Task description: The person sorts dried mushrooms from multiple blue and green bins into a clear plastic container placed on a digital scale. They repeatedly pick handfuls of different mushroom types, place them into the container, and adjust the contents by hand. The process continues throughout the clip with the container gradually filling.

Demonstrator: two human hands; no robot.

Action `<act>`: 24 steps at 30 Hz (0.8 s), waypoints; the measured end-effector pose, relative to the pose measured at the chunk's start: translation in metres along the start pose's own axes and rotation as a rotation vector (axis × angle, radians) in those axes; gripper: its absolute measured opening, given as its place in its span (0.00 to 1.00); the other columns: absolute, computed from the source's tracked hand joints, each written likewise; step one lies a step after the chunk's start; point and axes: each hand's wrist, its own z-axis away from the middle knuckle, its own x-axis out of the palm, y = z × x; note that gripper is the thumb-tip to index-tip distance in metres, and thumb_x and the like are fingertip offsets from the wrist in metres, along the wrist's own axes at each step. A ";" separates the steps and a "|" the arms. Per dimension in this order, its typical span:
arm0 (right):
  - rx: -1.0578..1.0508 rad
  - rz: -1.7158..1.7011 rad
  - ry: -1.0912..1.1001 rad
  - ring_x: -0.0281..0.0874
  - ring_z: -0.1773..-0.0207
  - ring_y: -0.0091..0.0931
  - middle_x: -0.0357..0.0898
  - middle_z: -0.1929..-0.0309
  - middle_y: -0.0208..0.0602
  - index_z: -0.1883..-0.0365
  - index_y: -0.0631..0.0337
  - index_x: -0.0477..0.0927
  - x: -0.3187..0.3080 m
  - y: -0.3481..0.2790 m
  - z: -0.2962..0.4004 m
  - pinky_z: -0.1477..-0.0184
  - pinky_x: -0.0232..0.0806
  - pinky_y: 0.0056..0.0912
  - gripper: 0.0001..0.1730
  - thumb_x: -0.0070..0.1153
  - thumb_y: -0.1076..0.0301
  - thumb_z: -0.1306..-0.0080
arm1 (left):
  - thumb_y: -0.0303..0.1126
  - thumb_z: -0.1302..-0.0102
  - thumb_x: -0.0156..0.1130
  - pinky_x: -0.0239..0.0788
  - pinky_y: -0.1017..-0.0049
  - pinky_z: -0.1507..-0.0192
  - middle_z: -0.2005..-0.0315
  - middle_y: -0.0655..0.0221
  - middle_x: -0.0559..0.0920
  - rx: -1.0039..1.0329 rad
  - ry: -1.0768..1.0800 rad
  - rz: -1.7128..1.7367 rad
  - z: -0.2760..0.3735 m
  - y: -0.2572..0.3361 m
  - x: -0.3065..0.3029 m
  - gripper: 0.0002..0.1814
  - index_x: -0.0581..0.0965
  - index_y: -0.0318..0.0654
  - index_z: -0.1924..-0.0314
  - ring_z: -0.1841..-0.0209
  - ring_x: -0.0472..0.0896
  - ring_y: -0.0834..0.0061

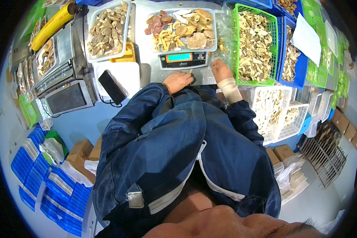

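My left hand point(178, 81) rests palm down at the near edge of the metal table point(159, 76). A small pale scrap point(190, 71) lies by its fingertips. My right hand point(221, 70) is curled closed beside the green basket point(234, 59), with nothing visible in it. Ahead of both hands stands a digital scale point(183, 61) with a lit display. A clear plastic tray point(152, 49) on the scale holds several kinds of dried mushrooms: reddish-brown caps point(159, 23), yellow pieces point(166, 38) and broad tan slices point(196, 40). Dried mushroom slices point(255, 49) fill the green basket.
To the left, a tub of dried morels point(107, 32) stands behind a white lid-like tray point(131, 71) with a phone point(112, 87). A film-wrapping machine point(65, 98) with a yellow roll point(52, 26) lies farther left. Blue crates point(299, 68) and white baskets point(273, 136) crowd the right.
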 end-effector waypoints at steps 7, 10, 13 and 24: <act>0.000 -0.531 -0.059 0.81 0.67 0.34 0.81 0.67 0.43 0.53 0.60 0.75 -0.059 -0.058 0.018 0.63 0.71 0.31 0.13 0.56 0.69 0.35 | 0.27 0.39 0.53 0.70 0.66 0.57 0.64 0.65 0.78 0.121 0.139 0.149 0.009 0.000 -0.020 0.12 0.74 0.41 0.54 0.59 0.79 0.62; -0.188 -0.656 -0.025 0.82 0.64 0.35 0.81 0.63 0.45 0.49 0.60 0.74 -0.075 -0.101 0.002 0.60 0.73 0.32 0.15 0.55 0.69 0.34 | 0.25 0.42 0.57 0.70 0.64 0.59 0.64 0.63 0.79 0.092 0.244 0.266 0.013 0.011 -0.047 0.13 0.74 0.40 0.54 0.60 0.79 0.60; -0.272 -0.503 -0.039 0.82 0.60 0.37 0.81 0.59 0.47 0.46 0.61 0.73 -0.082 -0.139 -0.018 0.56 0.73 0.33 0.18 0.54 0.70 0.34 | 0.25 0.34 0.56 0.73 0.68 0.63 0.68 0.62 0.80 -0.200 0.383 0.621 0.017 0.024 -0.062 0.10 0.73 0.37 0.54 0.66 0.80 0.65; -0.219 -0.579 -0.287 0.78 0.63 0.24 0.82 0.61 0.37 0.48 0.62 0.77 -0.070 -0.140 0.010 0.60 0.71 0.26 0.14 0.52 0.66 0.29 | 0.33 0.25 0.49 0.74 0.75 0.64 0.66 0.66 0.80 -0.540 0.700 2.016 0.017 0.044 -0.119 0.07 0.71 0.38 0.59 0.67 0.81 0.76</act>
